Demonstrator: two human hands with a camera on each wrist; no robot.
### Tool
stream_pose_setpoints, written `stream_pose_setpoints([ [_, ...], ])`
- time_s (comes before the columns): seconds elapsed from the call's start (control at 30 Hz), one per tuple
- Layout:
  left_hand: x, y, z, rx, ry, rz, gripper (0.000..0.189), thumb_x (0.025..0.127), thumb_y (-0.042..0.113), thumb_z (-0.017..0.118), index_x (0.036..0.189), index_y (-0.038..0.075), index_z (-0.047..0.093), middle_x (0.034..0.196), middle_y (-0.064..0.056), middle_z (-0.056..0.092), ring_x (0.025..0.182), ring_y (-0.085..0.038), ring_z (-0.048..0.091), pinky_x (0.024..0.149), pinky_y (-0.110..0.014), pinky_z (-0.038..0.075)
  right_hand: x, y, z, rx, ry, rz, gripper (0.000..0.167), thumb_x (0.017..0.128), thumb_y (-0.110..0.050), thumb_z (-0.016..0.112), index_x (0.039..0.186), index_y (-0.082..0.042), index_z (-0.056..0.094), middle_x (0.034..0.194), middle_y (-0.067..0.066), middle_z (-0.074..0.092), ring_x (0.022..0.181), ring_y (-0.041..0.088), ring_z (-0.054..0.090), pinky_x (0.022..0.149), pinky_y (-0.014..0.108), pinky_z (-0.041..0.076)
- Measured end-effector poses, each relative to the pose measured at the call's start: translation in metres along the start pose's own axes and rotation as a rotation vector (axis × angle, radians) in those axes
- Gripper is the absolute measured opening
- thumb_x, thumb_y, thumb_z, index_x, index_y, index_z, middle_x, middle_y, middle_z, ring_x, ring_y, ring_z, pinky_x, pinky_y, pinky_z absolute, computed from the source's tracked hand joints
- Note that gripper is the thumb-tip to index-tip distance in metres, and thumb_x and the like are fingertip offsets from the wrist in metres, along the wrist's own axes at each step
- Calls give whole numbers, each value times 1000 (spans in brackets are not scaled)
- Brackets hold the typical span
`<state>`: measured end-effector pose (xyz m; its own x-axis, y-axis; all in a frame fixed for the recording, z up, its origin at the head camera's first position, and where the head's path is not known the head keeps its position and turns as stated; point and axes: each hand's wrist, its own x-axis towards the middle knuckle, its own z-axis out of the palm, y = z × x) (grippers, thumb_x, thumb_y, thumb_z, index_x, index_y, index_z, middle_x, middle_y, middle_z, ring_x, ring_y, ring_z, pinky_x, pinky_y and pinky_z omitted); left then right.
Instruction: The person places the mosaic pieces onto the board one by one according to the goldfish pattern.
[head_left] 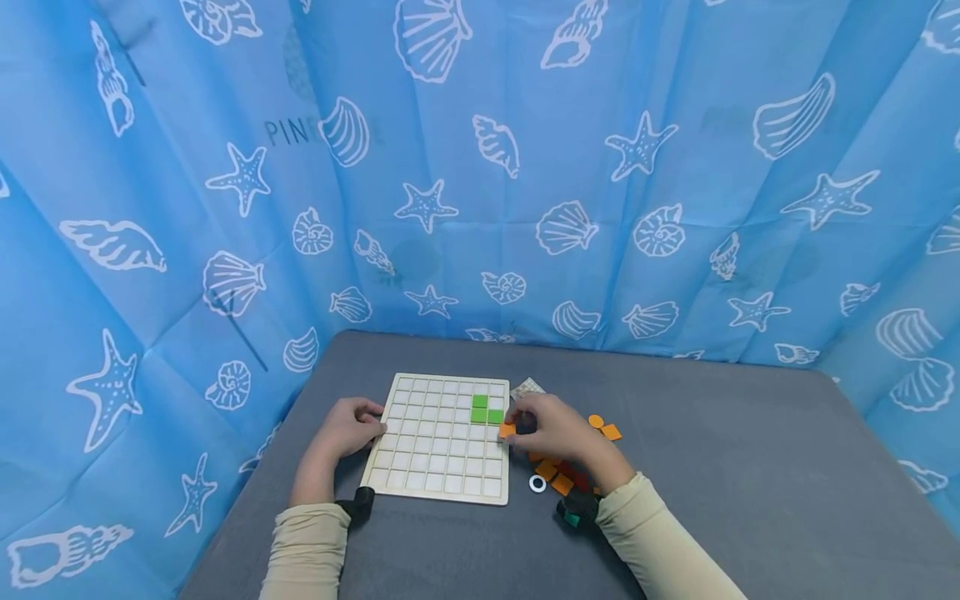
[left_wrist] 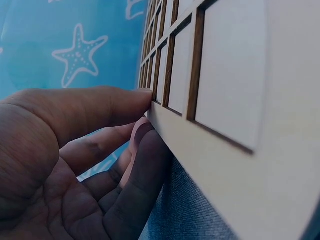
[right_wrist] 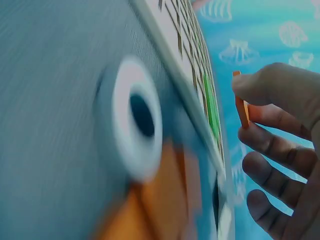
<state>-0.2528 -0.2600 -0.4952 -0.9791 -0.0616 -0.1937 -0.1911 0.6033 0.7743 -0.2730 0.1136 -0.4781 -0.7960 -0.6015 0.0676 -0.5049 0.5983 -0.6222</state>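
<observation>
A pale wooden grid board (head_left: 437,461) with white square cells lies on the grey table. Three green square tiles (head_left: 479,415) sit in cells near its upper right. My left hand (head_left: 348,427) holds the board's left edge; in the left wrist view, the thumb (left_wrist: 115,106) rests on the rim and other fingers reach beneath it. Between thumb and fingertips, my right hand (head_left: 555,425) pinches an orange square tile (right_wrist: 241,107). That tile is over the board's right edge, beside the green ones; whether it touches the board I cannot tell.
Right of the board lie several orange tiles (head_left: 562,483), partly hidden under the right forearm, and a white ring (head_left: 537,483). An orange disc (head_left: 596,421) and another orange square (head_left: 612,432) lie farther right. Behind the right hand is a small patterned piece (head_left: 527,387). A blue shell-print curtain (head_left: 465,242) hangs behind.
</observation>
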Motion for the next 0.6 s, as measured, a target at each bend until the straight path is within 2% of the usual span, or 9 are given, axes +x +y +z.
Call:
stream_pose_setpoints([
  [0.1,2,1,-2,-7,14,-2,35,96,9,73,128,-4,68,98,-16,70,78,-21,68,70,-39,59,18,-13,6,-16,-1,-48,14,93,-23,82,105,-17,77,97,-1,70,80,20,60,69,28,48],
  [0.3,1,2,-3,-11,19,-1,34,95,8,73,127,-4,69,97,-16,69,78,-22,68,69,-39,59,38,-32,23,-81,29,-90,14,92,-26,82,104,-19,78,97,-6,73,74,8,55,67,27,47],
  [0.6,-4,-1,0,-28,34,18,32,94,6,73,124,-5,70,92,-14,68,74,-21,65,65,-38,58,47,-33,37,-80,37,-49,16,92,-30,83,104,-20,78,96,-5,72,71,3,54,66,26,47],
])
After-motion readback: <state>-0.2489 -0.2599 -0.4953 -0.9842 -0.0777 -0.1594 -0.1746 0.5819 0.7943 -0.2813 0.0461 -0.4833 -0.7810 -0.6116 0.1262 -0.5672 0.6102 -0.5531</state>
